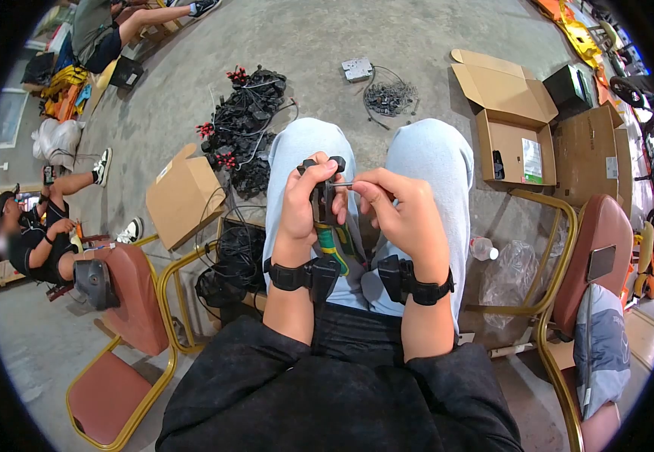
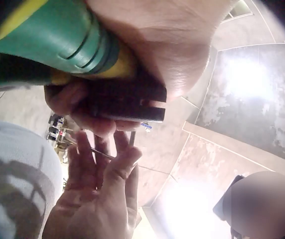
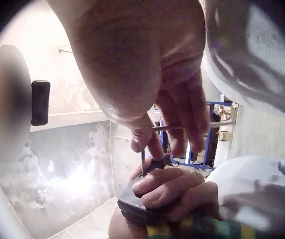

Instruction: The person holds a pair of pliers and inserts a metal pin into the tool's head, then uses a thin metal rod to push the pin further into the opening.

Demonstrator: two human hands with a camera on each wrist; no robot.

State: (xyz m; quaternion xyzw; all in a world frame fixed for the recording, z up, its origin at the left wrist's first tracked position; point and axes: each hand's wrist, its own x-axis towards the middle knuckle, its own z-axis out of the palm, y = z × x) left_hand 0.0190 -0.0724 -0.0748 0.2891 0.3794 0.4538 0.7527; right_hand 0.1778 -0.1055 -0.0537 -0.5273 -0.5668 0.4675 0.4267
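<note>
My left hand (image 1: 297, 209) grips a plier-type tool with green-and-yellow handles (image 1: 327, 239) and a dark, blocky head (image 2: 125, 99), which shows a slot at its end in the left wrist view. The handles point back toward my lap. From the right, my right hand (image 1: 410, 215) pinches a thin bent metal rod, like a hex key (image 3: 143, 163), between thumb and fingers. One leg of it meets the dark head beside the left fingertips; the other runs across behind the right fingers. Both hands are close together above my knees.
On the floor ahead lie a heap of black cables (image 1: 248, 113) and a small pile of dark parts (image 1: 391, 98) by a silver box (image 1: 357, 69). Chairs (image 1: 119, 301) flank me. Open cardboard boxes (image 1: 511, 124) stand at right; a plastic bottle (image 1: 483, 248) lies by my leg.
</note>
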